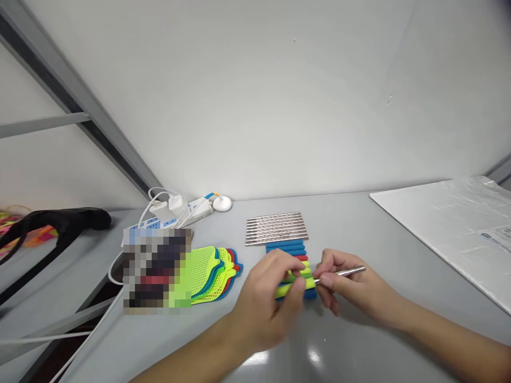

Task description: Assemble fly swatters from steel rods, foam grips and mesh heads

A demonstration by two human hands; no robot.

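Note:
My left hand [271, 295] pinches a yellow-green handle [293, 287] at the near end of a row of blue, red and green handles [289, 250] lying on the grey table [359, 229]. My right hand [349, 287] grips a thin metal rod [347, 272] whose tip meets the yellow-green handle. Just behind the handles lies a neat row of several metal rods [277, 229]. The fingers hide where rod and handle join.
A fanned stack of yellow-green, blue and red mesh swatter heads [213, 271] lies to the left. Behind it sit a power strip [179, 213] with white chargers and cables. A plastic-wrapped white sheet [451, 223] lies at the right. A black strap [56, 223] lies far left.

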